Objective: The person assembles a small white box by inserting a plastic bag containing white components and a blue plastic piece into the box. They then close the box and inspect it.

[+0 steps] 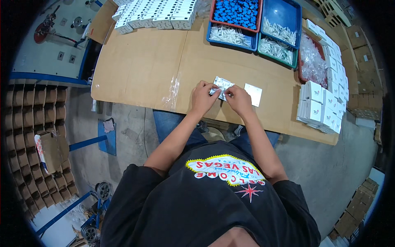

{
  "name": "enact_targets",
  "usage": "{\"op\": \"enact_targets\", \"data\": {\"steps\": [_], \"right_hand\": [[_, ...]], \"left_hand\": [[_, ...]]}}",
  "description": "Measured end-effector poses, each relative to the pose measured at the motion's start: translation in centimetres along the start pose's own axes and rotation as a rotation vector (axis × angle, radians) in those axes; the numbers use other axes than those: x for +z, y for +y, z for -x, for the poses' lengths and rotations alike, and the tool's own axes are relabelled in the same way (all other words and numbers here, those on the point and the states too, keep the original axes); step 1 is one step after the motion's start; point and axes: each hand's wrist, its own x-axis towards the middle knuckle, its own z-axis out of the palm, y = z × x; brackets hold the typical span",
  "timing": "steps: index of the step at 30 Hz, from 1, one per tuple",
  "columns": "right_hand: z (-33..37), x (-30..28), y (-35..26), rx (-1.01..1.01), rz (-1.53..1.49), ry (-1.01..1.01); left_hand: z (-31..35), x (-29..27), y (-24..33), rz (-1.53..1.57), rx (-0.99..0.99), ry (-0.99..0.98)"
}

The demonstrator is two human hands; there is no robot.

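Both hands, left point(202, 99) and right point(237, 100), pinch a packet point(222, 84) beside the card point(253, 94); I'd judge it light, crinkly, probably slippery, so best gripped at its edges.

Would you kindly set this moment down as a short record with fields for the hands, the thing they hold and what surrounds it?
left hand: pinching the left edge of a small clear packet
right hand: pinching the same packet from the right
packet: small, clear plastic, held just over the cardboard-covered table
white card: flat on the table, right of the hands
trays: blue tray of white parts, red tray of blue parts, at the far edge
white boxes: stacked at the right
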Motion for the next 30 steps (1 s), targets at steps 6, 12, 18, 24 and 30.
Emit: {"op": "enact_targets", "data": {"steps": [6,12,18,24,30], "right_hand": [[0.4,-0.4,-1.1,0.024,-0.044,0.018],[0.8,0.8,-0.2,-0.025,0.008,0.054],[0.7,0.8,-0.5,-0.034,0.020,0.089],[0.1,0.3,0.1,-0.111,-0.012,0.165],[0.1,-0.6,1.0,-0.125,-0.082,0.173]], "left_hand": [[-0.3,0.5,0.7,-0.088,-0.095,-0.023],[-0.7,0.1,-0.6,-0.010,-0.038,-0.067],[-0.1,-0.1,-0.9,0.141,-0.145,-0.097],[0.0,-0.5,-0.5,0.085,-0.021,-0.106],[-0.2,-2.9,-0.6,-0.069,0.182,-0.201]]}}
